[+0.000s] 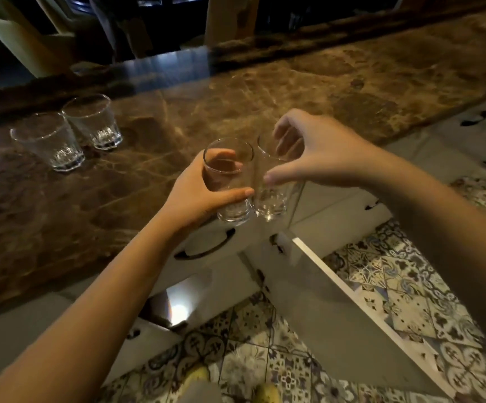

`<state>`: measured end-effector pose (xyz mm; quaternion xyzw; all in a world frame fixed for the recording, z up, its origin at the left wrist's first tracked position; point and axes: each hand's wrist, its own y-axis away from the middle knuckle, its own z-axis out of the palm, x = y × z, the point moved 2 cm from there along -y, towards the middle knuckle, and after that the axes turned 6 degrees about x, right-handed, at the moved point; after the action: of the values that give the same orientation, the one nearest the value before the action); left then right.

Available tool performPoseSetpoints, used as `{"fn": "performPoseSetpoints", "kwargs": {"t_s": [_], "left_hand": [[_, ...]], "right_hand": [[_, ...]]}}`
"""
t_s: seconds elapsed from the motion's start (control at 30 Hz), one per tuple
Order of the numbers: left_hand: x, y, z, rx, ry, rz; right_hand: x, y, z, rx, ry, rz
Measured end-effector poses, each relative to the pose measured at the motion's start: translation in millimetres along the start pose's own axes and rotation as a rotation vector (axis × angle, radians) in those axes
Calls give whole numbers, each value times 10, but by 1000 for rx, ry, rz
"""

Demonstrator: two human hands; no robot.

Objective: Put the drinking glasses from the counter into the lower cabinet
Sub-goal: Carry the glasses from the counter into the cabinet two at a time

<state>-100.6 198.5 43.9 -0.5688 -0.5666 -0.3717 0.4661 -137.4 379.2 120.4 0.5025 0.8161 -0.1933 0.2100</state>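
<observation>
Gripping one drinking glass [228, 181] upright in the left hand [198, 196], past the counter [236, 91] edge. Right hand [308, 149] curled, fingers spread, around a second glass [269, 196] touching the first; firmness of grasp unclear. Two more glasses [67, 132] left standing side by side on the marble. Cabinet door [337, 301] open below.

Worktop [236, 91]: brown marble, pale veining. Glasses [93, 120] at 10 o'clock: clear, colourless. Cabinet door [337, 315] at 5 o'clock: pale grey-white, with a dark handle [207, 248]. Floor [395, 286]: patterned tiles, blue-grey and brown on white.
</observation>
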Motion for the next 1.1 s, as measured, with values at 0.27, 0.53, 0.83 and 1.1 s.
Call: {"fn": "performPoseSetpoints", "kwargs": {"t_s": [0.27, 0.53, 0.83, 1.1], "left_hand": [[-663, 633, 518, -162, -25, -144], [-1826, 820, 932, -224, -24, -357], [-3075, 937, 1171, -237, -97, -487], [-4159, 847, 1292, -221, -213, -736]], "right_hand": [[604, 692, 622, -146, -126, 179], [1257, 944, 1648, -173, -268, 354], [2013, 957, 2975, -227, -308, 395], [2622, 670, 4038, -212, -201, 380]]}}
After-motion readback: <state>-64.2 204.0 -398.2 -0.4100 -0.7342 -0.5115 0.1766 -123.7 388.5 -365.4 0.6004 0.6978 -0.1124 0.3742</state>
